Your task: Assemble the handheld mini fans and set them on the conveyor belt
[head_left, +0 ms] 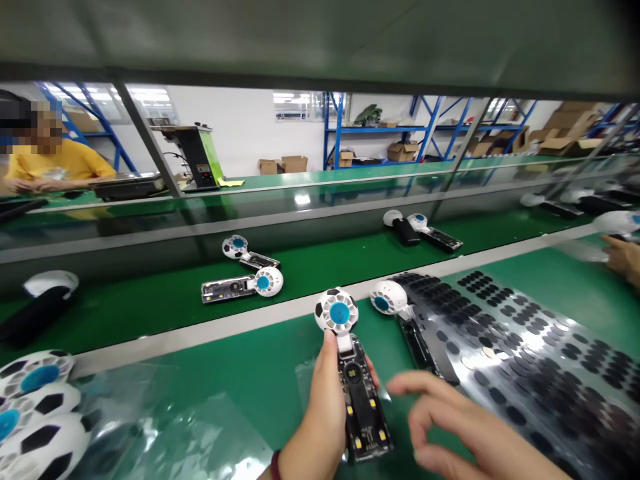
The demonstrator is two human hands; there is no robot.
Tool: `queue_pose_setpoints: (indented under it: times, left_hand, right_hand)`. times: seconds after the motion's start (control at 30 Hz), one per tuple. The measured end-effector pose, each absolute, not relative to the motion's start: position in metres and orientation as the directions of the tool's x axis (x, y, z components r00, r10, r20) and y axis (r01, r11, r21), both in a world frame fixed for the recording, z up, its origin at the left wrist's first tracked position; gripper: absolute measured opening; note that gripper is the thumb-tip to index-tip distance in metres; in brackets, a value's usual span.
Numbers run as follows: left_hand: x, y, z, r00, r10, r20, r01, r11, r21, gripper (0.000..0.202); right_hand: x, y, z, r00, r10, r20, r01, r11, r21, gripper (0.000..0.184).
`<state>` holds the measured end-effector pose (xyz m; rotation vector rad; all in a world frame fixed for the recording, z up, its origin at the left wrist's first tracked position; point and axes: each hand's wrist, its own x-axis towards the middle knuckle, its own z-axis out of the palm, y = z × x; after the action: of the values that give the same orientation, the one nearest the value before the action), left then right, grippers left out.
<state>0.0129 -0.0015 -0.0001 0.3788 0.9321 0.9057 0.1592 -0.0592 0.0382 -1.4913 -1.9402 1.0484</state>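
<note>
My left hand (pixel 320 417) grips a small hand-held fan (pixel 350 360) by its open handle; the circuit board with its yellow parts faces up and the football-patterned head with a blue hub points away from me. My right hand (pixel 460 420) hovers just right of the fan's handle with its fingers loosely curled and apart, holding nothing. A second fan (pixel 395 303) lies on the green table right of the first. Beyond my right hand lies a shiny sheet (pixel 525 347) covered with several dark round stickers.
A dark green conveyor belt (pixel 150 307) runs across, carrying more fans (pixel 250 277) (pixel 423 230). Several football-patterned fan heads (pixel 35 407) sit at the lower left. Another person's hand (pixel 623 257) rests at the right edge; a person in yellow (pixel 55 167) sits across the line.
</note>
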Motion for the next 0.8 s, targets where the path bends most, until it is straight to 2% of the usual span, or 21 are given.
queue_pose_setpoints:
  times: [0.1,0.17,0.27,0.5,0.8]
  left_hand:
    - [0.011,-0.003,0.002,0.196,0.847,-0.494,-0.541,0.514,0.666,0.049]
    - [0.010,-0.003,0.005,0.142,0.879,-0.455,-0.558,0.451,0.697,0.043]
    - [0.009,-0.002,0.008,0.096,0.903,-0.418,-0.518,0.404,0.754,0.046]
    - [0.013,0.001,0.006,0.031,0.913,-0.407,-0.494,0.368,0.788,0.046]
    - [0.013,0.000,0.003,0.037,0.896,-0.443,-0.445,0.412,0.795,0.044]
  right_hand:
    - [0.138,-0.035,0.058,-0.141,0.983,-0.119,0.568,-0.018,-0.823,0.012]
    - [0.124,-0.021,0.062,-0.117,0.981,-0.154,0.580,-0.059,-0.813,0.014]
    - [0.111,-0.010,0.062,-0.117,0.972,-0.203,0.623,-0.087,-0.778,0.016]
    - [0.109,-0.011,0.062,-0.209,0.963,-0.167,0.660,0.013,-0.752,0.016]
    - [0.110,-0.011,0.060,-0.207,0.969,-0.131,0.700,0.054,-0.712,0.016]
